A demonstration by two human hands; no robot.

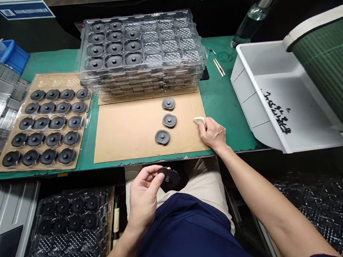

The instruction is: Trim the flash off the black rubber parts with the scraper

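Disc [170, 179] is over your lap, short of the table [227, 107], so a low swing could clip the front edge. The tray stack [171, 55] sits at the back of the cardboard [121, 130]; shove that and both might shift. Three loose discs [169, 120] lie there unfenced, so a bump could slide them. Your left grip [145, 194] only pinches the disc near its edge, so it could slip. Right grip [214, 133] pinches the white pad [199, 120]; squeeze too hard and it'd maybe pop out.

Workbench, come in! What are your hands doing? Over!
Left hand: holding black disc. Right hand: gripping cream pad. Three similar discs on cardboard, left of right hand.
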